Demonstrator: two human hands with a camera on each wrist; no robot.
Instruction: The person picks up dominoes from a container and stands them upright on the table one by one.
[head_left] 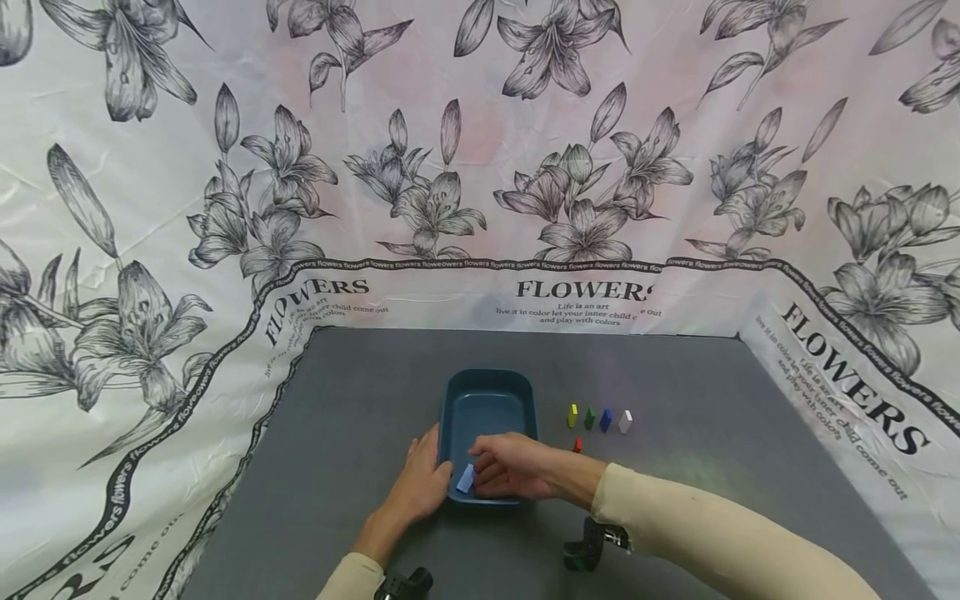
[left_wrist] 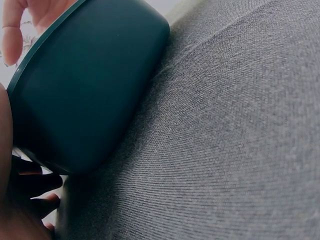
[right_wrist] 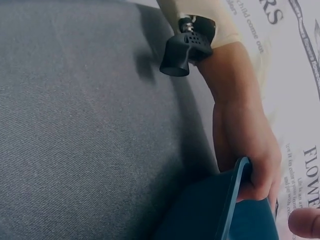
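Holding a pale blue block, right hand; left hand grips tray.

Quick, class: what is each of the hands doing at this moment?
Left hand: grips the near-left rim of the blue tray.
Right hand: pinches a light blue block over the tray.
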